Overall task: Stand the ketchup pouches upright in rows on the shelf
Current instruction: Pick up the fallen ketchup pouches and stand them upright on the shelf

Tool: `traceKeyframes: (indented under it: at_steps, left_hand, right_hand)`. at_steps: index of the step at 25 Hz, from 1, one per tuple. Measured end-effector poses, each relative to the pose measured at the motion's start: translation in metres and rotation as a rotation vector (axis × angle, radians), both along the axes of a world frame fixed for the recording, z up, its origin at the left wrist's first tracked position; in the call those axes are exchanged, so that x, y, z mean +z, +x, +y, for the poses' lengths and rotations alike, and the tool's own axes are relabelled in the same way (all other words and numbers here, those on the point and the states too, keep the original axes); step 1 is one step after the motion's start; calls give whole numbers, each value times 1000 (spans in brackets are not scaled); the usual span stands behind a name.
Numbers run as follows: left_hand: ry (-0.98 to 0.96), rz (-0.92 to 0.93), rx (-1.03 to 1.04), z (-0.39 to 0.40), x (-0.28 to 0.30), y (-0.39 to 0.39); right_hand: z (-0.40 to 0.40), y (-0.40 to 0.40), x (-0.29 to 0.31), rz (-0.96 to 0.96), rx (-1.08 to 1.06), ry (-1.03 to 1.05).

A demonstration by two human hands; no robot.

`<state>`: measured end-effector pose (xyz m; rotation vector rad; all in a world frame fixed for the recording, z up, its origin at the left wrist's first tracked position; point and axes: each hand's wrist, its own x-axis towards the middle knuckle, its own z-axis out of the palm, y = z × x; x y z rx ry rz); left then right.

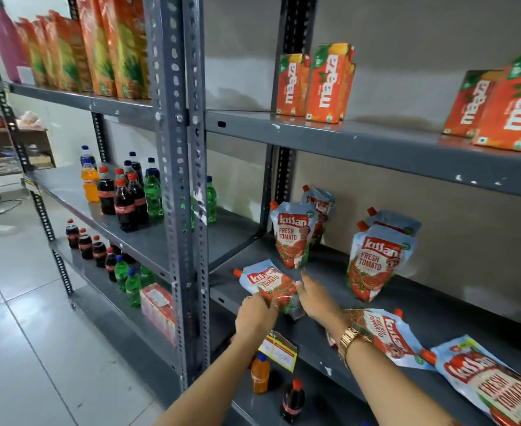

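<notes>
A tilted ketchup pouch (270, 284) with a red cap sits at the front left of the grey shelf (437, 312). My left hand (254, 316) grips its lower edge, and my right hand (316, 298) rests against its right side with fingers extended. Behind it, two pouches (293, 233) stand upright one behind the other. Further right another upright pair (376, 259) stands the same way. Two pouches lie flat near the shelf's front edge: one (388, 333) by my right wrist, one (487, 382) at the lower right.
Orange juice cartons (327, 84) stand on the shelf above. The left rack holds soda bottles (124, 198) and more cartons. A yellow price tag (279, 350) hangs from the shelf edge, with bottles (260, 375) on the shelf below. Perforated steel posts (188, 179) separate the racks.
</notes>
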<state>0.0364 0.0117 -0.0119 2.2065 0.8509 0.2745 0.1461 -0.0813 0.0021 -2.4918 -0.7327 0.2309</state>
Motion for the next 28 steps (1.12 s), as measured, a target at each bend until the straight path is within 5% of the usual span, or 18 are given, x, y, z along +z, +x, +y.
traceKeyframes:
  at_steps: [7, 12, 17, 23, 28]
  left_hand:
    - [-174, -28, 18, 20, -1, 13]
    - [-278, -63, 101, 58, -2, 15]
    - [-574, -108, 263, 67, 0, 17]
    - [-650, -360, 223, 61, 6, 18]
    - [-469, -481, 83, 43, 23, 35]
  right_hand:
    - [11, 8, 7, 118, -207, 67]
    - [7, -1, 14, 632, -172, 141]
    - [22, -15, 8, 866, -271, 460]
    - [17, -18, 9, 723, -352, 664]
    - [-5, -21, 12, 231, -292, 653]
